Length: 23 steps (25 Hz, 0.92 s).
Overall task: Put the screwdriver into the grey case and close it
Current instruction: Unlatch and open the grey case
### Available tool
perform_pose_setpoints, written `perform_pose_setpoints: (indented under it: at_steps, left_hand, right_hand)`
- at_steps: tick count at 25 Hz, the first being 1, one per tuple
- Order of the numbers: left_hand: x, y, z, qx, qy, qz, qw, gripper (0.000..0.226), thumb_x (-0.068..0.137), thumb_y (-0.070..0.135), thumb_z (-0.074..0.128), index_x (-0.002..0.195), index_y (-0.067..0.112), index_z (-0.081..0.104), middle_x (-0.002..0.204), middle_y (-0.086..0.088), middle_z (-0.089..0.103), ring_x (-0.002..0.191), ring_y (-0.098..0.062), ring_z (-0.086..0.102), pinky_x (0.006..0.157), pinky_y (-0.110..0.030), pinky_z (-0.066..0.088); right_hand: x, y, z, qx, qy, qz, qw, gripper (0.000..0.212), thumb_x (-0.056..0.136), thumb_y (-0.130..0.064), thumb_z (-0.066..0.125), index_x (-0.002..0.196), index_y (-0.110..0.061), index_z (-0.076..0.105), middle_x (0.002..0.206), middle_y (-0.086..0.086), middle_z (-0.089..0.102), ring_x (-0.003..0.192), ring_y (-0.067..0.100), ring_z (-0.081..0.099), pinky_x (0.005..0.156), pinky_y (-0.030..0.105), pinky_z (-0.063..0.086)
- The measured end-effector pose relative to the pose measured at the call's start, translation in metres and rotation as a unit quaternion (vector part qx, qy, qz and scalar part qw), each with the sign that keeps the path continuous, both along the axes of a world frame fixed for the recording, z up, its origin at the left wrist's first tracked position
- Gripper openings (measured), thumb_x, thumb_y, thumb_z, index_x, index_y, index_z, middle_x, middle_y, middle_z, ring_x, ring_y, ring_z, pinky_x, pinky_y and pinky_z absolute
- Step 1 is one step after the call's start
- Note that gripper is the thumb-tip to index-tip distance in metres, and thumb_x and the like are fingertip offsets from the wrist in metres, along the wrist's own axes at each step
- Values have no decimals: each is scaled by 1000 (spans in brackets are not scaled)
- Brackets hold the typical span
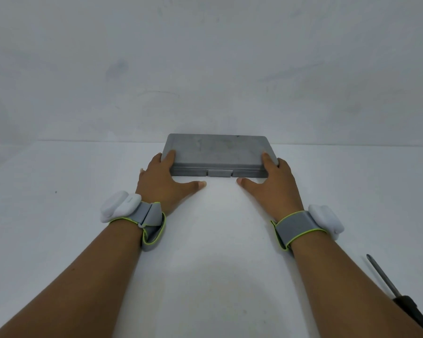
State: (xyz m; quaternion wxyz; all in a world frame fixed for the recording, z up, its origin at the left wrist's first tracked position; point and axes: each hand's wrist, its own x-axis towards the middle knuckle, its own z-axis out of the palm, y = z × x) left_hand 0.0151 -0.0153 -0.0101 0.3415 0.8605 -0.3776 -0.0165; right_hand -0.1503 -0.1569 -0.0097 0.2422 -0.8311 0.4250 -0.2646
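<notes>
Head camera view: your left hand (166, 181) grips the left end of the grey case (217, 152), fingers curled over its top corner and side, thumb stretched out along the white table (59, 240) just in front of the case's front edge. Your right hand (271, 184) mirrors it on the right end, fingers over the top corner, thumb pointing inward toward your left thumb; the two thumb tips stay apart, with the front latch tab (219, 173) just beyond the gap between them. You hold the case between both hands with its lid down flat. The screwdriver (398, 296) lies on the table well back from your right hand, beside your right forearm, its metal shaft pointing toward the case and its dark handle running off the lower right corner. A grey strap with a white module sits on each wrist (300, 223).
</notes>
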Motion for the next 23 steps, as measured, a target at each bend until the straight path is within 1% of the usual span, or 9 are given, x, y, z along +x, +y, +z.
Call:
perform_pose_setpoints:
  at_steps: [2,4,7,9,11,12,16,19,23]
  left_hand:
    - [0,0,1,-10,-6,4,1000,96,68,59,70,144,21,26,151,-6,31,135,-25,35,114,-39,31]
    - [1,1,2,-28,-10,7,1000,89,69,54,72,141,19,32,145,-6,39,130,-26,40,102,-32,36]
    - [3,1,2,-61,-21,6,998,81,71,47,74,138,15,40,132,-6,50,121,-25,47,94,-26,36]
    - [3,2,1,-50,-19,-3,999,88,70,50,73,141,17,32,133,-9,47,122,-27,46,94,-28,39]
    - [2,1,1,-19,-6,-5,1000,95,70,56,70,145,22,22,146,-10,34,132,-27,38,106,-36,36]
    - [2,1,1,-15,-1,-2,1000,94,71,57,69,145,23,23,149,-9,33,134,-26,37,108,-36,34]
    - [5,0,2,-57,-4,19,998,78,74,56,66,138,22,39,130,-2,54,119,-23,49,90,-25,36]
    - [7,0,1,-60,-24,40,997,69,76,53,66,135,23,45,134,-4,55,121,-26,50,96,-32,40]
    - [10,-1,0,-68,-27,57,996,67,74,53,69,131,25,50,133,-4,58,121,-27,52,98,-34,42]
  right_hand:
    - [0,0,1,-7,-9,1,1000,79,78,-48,67,142,-21,30,143,12,34,128,31,39,108,39,35]
    - [0,0,1,-7,-25,0,1000,75,78,-45,68,140,-19,34,141,12,37,126,30,41,105,36,36]
    - [0,0,2,8,-58,-11,998,70,77,-40,71,136,-19,40,133,13,39,116,29,49,94,30,40]
    - [-1,-1,2,18,-60,-7,998,74,76,-41,71,138,-21,36,132,13,37,115,29,49,93,28,39]
    - [0,-2,1,21,-37,5,999,80,78,-44,69,143,-23,28,140,14,33,124,30,43,104,34,37]
    - [1,-1,1,18,-27,8,999,79,79,-45,67,144,-23,27,143,14,32,128,30,39,108,38,35]
    - [0,-1,3,3,-38,2,999,71,81,-43,66,141,-20,36,140,13,40,128,29,40,107,38,36]
    - [0,0,3,3,-49,0,999,70,81,-42,67,140,-18,38,140,13,42,129,28,40,107,37,36]
    - [-1,0,3,2,-56,1,998,70,81,-42,67,139,-17,39,138,12,43,127,28,41,106,35,35]
